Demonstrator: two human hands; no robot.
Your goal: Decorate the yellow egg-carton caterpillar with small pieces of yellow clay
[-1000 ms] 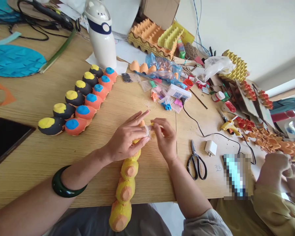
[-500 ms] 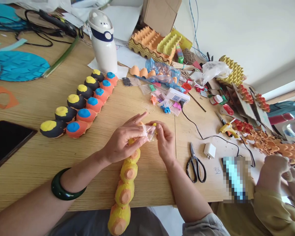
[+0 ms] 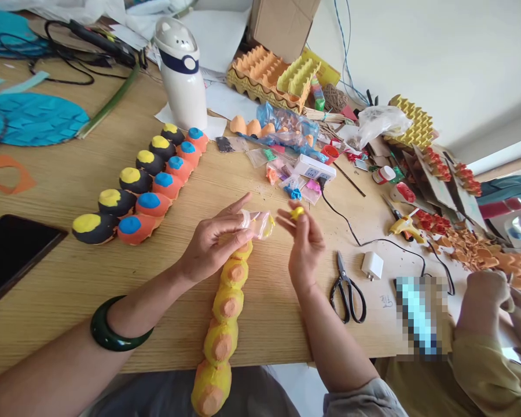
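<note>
Our left hand (image 3: 215, 243) is closed around the neck of a small clear plastic bag (image 3: 260, 225), which sticks out past the fingers with a bit of yellow inside, while its index finger points up and away. A green bangle (image 3: 119, 324) circles that wrist. Our right hand (image 3: 304, 246) pinches a small yellow lump of clay (image 3: 297, 213) between thumb and fingertips, just beside the bag but not touching it. Under the left hand, its tip touching the palm edge, a yellow egg-carton strip (image 3: 228, 307) with orange-topped cups lies lengthwise on the wooden bench (image 3: 264, 330). To our right are black-handled scissors (image 3: 347, 294) and a white plug charger (image 3: 372, 265). To our left, a black-and-yellow carton strip (image 3: 117, 200) lies alongside an orange-and-blue one (image 3: 150, 202), with a dark tablet or phone (image 3: 13, 255) beyond them. At the far right, a co-worker's hand (image 3: 481, 295) in an olive sleeve (image 3: 481, 359) works near orange carton pieces (image 3: 469, 249), past a pixelated object (image 3: 421, 315) and a yellow glue gun (image 3: 402, 227). Farther off stand a power strip (image 3: 315, 169), a white canister (image 3: 182, 75) and stacked egg trays (image 3: 264, 72).
</note>
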